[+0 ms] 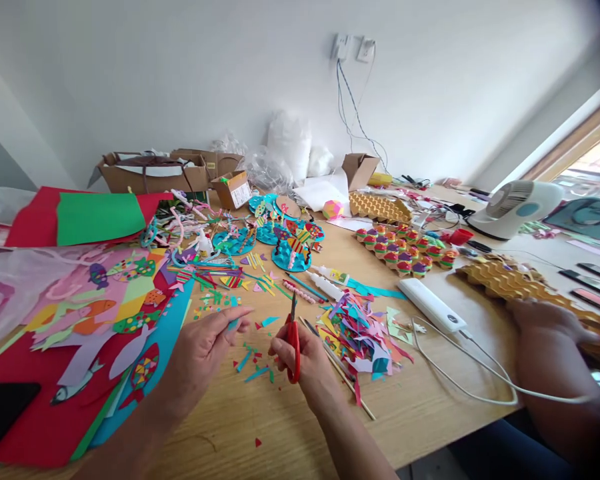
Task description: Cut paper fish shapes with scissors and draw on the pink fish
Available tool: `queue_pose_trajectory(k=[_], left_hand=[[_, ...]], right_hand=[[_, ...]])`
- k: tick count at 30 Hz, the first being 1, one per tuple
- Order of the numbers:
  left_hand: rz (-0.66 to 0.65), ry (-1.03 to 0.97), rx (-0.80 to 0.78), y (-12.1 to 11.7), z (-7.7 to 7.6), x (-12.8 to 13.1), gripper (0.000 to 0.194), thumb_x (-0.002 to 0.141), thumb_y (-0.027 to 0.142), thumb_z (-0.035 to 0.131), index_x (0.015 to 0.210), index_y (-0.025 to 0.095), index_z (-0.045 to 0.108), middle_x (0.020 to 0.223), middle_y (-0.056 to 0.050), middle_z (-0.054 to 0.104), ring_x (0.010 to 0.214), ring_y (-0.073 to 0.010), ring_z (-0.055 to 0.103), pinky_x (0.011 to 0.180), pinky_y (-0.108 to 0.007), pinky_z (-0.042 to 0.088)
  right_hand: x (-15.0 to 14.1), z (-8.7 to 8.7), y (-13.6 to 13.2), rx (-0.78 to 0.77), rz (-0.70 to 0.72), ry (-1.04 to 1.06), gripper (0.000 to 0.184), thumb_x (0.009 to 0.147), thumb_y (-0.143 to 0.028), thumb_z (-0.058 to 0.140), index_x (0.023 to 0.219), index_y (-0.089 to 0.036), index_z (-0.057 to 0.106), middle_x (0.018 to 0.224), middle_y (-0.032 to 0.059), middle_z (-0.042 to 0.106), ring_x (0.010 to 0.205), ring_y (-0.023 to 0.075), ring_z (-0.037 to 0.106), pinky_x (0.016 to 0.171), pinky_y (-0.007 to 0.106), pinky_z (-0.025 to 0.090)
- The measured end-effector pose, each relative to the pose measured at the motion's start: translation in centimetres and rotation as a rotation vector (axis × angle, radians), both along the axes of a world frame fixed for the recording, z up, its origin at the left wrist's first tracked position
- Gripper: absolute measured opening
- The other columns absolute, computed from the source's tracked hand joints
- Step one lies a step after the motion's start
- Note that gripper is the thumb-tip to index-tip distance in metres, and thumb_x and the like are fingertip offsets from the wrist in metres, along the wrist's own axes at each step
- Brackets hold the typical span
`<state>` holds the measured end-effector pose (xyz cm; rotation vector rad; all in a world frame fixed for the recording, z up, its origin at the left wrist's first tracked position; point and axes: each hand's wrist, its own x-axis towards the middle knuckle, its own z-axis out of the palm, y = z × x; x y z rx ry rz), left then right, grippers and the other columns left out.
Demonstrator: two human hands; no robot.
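Observation:
My right hand [307, 353] grips a pair of red-handled scissors [293, 343], blades pointing up and away from me. To its left, my left hand [207, 343] pinches a small piece of blue paper [233, 325] between thumb and fingers. Tiny blue, green and red paper snippets [253, 360] lie on the table between and below the two hands. Right of the scissors is a heap of coloured paper scraps [363, 330], with thin wooden sticks [353, 387] beside it. Decorated paper fish [143, 367] rest on coloured sheets at the left.
Another person's arm [550, 353] rests at the right by a cardboard egg tray [520, 283]. A white power strip [433, 305] trails a looping cable. Glue bottles [327, 285], painted egg cartons [405, 250] and blue decorated discs [290, 257] stand farther back. A dark phone [5, 407] lies left.

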<state>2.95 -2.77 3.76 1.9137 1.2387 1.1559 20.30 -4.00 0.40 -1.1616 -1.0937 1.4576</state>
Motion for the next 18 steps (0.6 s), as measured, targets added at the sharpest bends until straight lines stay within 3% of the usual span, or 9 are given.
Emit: queue_pose_trajectory(k=[4, 8, 14, 18], left_hand=[[0.031, 0.280, 0.440, 0.4, -0.8, 0.2, 0.034, 0.083, 0.009, 0.041, 0.110, 0.019, 0.059, 0.100, -0.006, 0.070, 0.091, -0.0181, 0.065, 0.080, -0.027, 0.051], [0.055, 0.418, 0.653, 0.7, -1.7, 0.5, 0.046, 0.082, 0.002, 0.039, 0.124, 0.017, 0.048, 0.109, -0.009, 0.066, 0.101, -0.0184, 0.061, 0.088, -0.027, 0.048], [0.033, 0.407, 0.604, 0.5, -2.1, 1.1, 0.059, 0.080, -0.002, 0.038, 0.132, 0.024, 0.037, 0.115, -0.006, 0.063, 0.106, -0.0186, 0.058, 0.092, -0.028, 0.046], [0.031, 0.115, 0.389, -0.2, -2.0, 1.3, 0.057, 0.083, 0.005, 0.042, 0.133, 0.031, 0.030, 0.121, -0.005, 0.057, 0.103, -0.0188, 0.059, 0.086, -0.031, 0.049]], right_hand=[[-0.2, 2.1, -1.2, 0.010, 0.058, 0.178, 0.031, 0.067, -0.042, 0.067, 0.072, -0.015, 0.053, 0.066, 0.0011, 0.061, 0.046, 0.0068, 0.046, 0.043, 0.019, 0.033], [-0.9, 3.0, -1.7, -0.038, 0.102, 0.260, 0.034, 0.062, -0.042, 0.071, 0.074, -0.014, 0.056, 0.062, -0.0012, 0.058, 0.044, 0.0057, 0.046, 0.042, 0.017, 0.032], [-1.7, 2.0, -1.4, -0.101, 0.068, 0.255, 0.028, 0.055, -0.029, 0.074, 0.067, -0.016, 0.053, 0.056, -0.0059, 0.052, 0.042, 0.0055, 0.044, 0.040, 0.017, 0.032], [-1.7, 1.6, -1.0, -0.068, 0.032, 0.191, 0.024, 0.059, -0.029, 0.069, 0.068, -0.017, 0.052, 0.054, -0.0061, 0.050, 0.043, 0.0063, 0.043, 0.042, 0.018, 0.033]])
